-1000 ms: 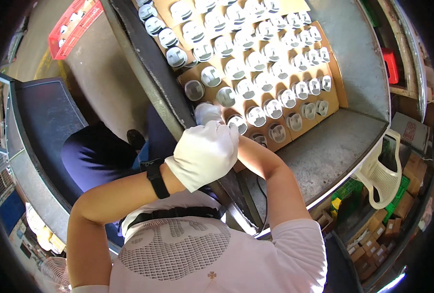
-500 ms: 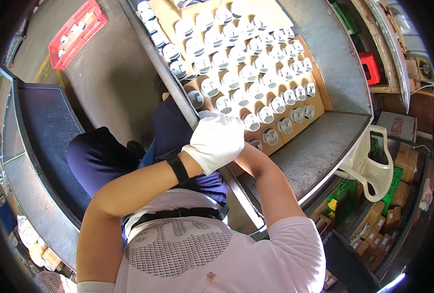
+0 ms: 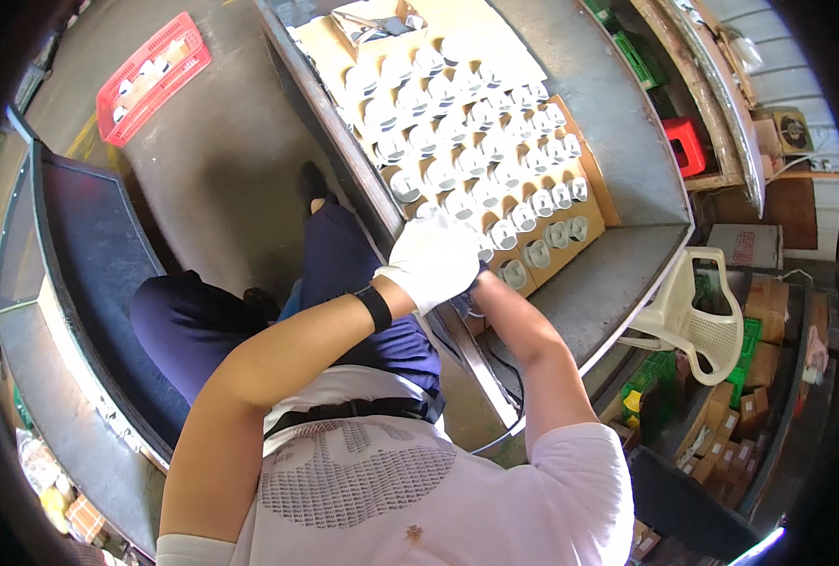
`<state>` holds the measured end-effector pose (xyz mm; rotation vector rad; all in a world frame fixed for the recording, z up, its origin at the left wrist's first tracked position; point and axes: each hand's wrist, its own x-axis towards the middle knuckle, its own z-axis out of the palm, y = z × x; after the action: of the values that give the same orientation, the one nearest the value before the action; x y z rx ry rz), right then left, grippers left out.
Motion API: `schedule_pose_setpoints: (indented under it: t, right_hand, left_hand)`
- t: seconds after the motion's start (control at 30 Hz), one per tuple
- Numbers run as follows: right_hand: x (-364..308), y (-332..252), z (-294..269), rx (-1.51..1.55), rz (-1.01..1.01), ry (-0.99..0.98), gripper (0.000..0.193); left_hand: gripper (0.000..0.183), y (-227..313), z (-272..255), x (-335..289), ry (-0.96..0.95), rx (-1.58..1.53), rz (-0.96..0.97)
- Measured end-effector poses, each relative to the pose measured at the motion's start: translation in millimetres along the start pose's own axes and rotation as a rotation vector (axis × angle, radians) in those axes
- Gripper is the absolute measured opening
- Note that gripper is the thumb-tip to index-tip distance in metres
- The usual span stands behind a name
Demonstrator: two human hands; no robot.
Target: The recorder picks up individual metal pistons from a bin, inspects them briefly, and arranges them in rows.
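My left hand (image 3: 434, 259), in a white glove, is raised over the near left edge of the metal bench. Its fingers curl away on the far side, and whatever they hold is hidden. My right forearm (image 3: 523, 325) reaches up to the same spot, where the right hand is almost wholly covered by the left glove. Something dark blue (image 3: 478, 275) shows around the right wrist. Just beyond both hands, rows of silver pistons (image 3: 512, 274) stand on cardboard sheets (image 3: 568, 250). Strong light washes out many of them.
A metal bench (image 3: 618, 269) with raised edges carries the cardboard. At its far end sits an open cardboard box (image 3: 382, 28). Left are a red crate (image 3: 113, 123) on the floor and a dark-topped table (image 3: 99, 226). A white plastic chair (image 3: 712, 349) stands right, near shelves of boxes.
The whole view has shifted a little. A row of pistons along the bench's left edge no longer shows. The cardboard box is more visible. Dark blue material now appears at my right wrist.
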<state>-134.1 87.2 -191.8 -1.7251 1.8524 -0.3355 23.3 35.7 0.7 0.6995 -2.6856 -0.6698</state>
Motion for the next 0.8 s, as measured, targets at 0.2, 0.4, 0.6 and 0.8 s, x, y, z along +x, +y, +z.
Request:
schedule_pose_setpoints:
  t: [0.2,0.4,0.6,0.8]
  right_hand:
    - [-26.8,3.2,-108.6,0.028,-0.154,0.225,0.021]
    - [-55.7,-26.1,-172.7,-0.082,-0.035,0.155,0.036]
    - [-71.2,-43.5,-173.5,0.038,-0.064,0.329,0.036]
    - [-81.2,-57.8,-175.2,0.285,0.066,0.327,0.043]
  left_hand:
    - [0.034,2.2,-15.3,4.7,-0.104,-0.168,-0.123]
    - [0.042,-36.0,8.8,20.7,0.319,-0.715,0.007]
    - [0.065,-10.3,-18.6,20.7,-0.060,-1.322,-0.122]
    - [0.070,-13.8,-22.1,26.1,-0.217,-1.256,-0.127]
